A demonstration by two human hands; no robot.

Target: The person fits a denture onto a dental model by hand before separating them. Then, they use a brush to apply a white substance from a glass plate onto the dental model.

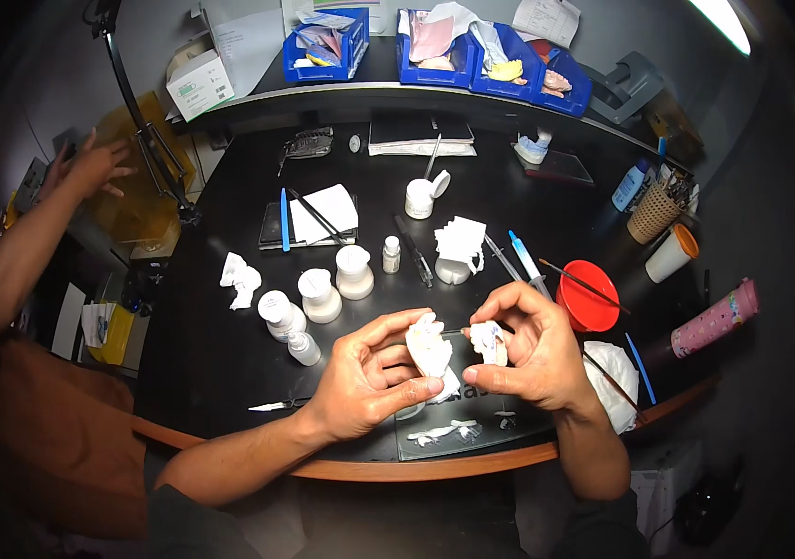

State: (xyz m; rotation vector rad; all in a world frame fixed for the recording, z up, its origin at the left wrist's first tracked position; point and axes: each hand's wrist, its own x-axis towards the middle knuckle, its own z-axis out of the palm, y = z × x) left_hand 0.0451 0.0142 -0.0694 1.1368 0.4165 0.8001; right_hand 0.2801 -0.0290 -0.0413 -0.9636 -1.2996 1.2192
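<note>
My left hand point(365, 382) grips a cream plaster dental model point(428, 347) between thumb and fingers, a bit of white tissue hanging below it. Close beside it, my right hand point(542, 359) pinches a smaller plaster dental model piece point(489, 344) with purplish marks on it. The two pieces are held apart, with a narrow gap between them. Under my hands lies a glass slab point(472, 443) with streaks of white paste point(439, 432) on it. My fingers partly hide both pieces and the slab.
Several white powder bottles point(320, 296) stand left of my hands. A red bowl point(589, 295) with a brush across it and a crumpled white cloth point(611, 384) are at right. Blue bins point(326, 45) line the back shelf. Another person's arm point(48, 214) reaches in at left.
</note>
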